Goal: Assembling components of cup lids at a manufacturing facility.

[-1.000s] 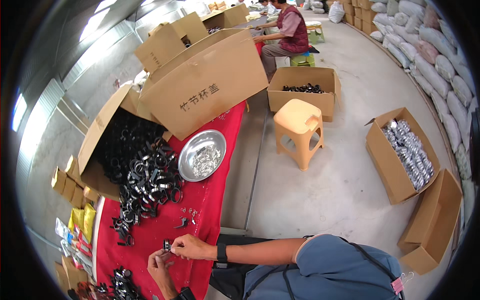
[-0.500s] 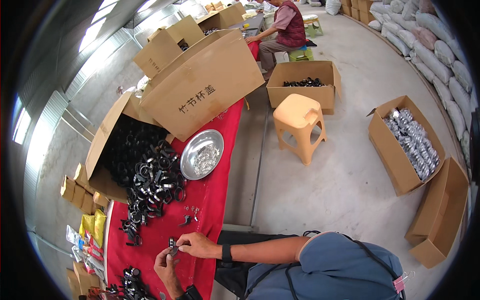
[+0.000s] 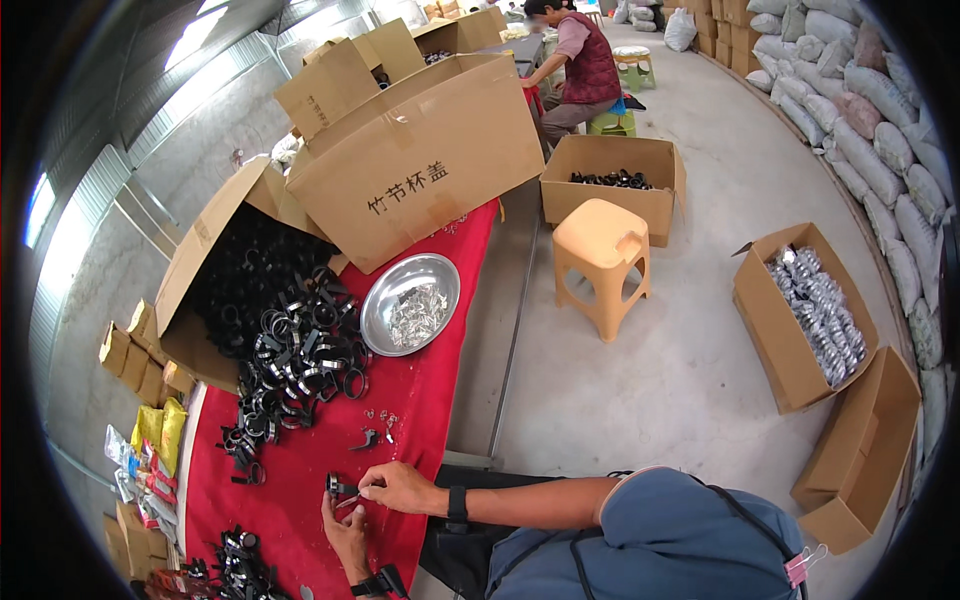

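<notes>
My left hand (image 3: 347, 540) is closed on a small black ring-shaped part (image 3: 333, 484) with a silvery band, holding it above the red cloth. Its dark tab points toward my right hand (image 3: 402, 489), whose thumb and fingers are pinched at the tab's end. Whatever sits in that pinch is too small to make out. Ahead of both hands lie a loose black clip-like piece (image 3: 367, 439) and a few tiny silvery bits (image 3: 388, 420). A heap of similar black rings (image 3: 300, 365) spills from a tipped cardboard box (image 3: 185, 335). Beside it a round metal bowl (image 3: 375, 318) holds many small shiny pieces.
Another pile of black parts (image 3: 243, 570) lies at the table's near left. A large carton (image 3: 430, 150) stands farther along the red-covered table (image 3: 440, 390). On the floor are a yellow stool (image 3: 600, 235) and a box of silvery parts (image 3: 770, 345). A person (image 3: 585, 65) sits working beyond.
My view has shifted slightly. The black ring has moved left of my right fingers, with its tab now showing between the hands.
</notes>
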Available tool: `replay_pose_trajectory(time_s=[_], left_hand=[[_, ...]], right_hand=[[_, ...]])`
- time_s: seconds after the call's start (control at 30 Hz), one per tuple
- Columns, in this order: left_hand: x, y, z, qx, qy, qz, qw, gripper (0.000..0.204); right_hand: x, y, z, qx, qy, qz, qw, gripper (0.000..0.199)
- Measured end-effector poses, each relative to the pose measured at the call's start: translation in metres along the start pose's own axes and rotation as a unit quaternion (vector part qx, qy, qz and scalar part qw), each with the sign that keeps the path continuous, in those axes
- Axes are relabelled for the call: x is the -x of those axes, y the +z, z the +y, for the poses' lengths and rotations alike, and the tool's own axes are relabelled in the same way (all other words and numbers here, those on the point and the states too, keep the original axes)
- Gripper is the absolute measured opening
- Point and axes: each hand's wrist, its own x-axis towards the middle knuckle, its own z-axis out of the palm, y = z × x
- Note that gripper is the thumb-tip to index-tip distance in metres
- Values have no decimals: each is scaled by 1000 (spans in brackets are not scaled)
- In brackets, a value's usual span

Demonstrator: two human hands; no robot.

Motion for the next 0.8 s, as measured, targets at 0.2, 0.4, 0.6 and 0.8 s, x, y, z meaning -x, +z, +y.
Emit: replay_pose_trajectory(time_s=[0.2, 0.4, 0.6, 0.8], left_hand=[[-14, 14, -25, -70, 38, 20, 997, 74], [-19, 10, -25, -229, 23, 187, 955, 65], [-37, 19, -11, -150, 46, 114, 981, 57], [-23, 18, -3, -102, -8, 114, 988, 76]], right_hand=[[-4, 0, 11, -62, 46, -6, 997, 26], [-15, -7, 38, -90, 109, -12, 990, 23], [-24, -44, 33, -111, 158, 41, 980, 23], [-38, -42, 28, -116, 177, 46, 976, 25]])
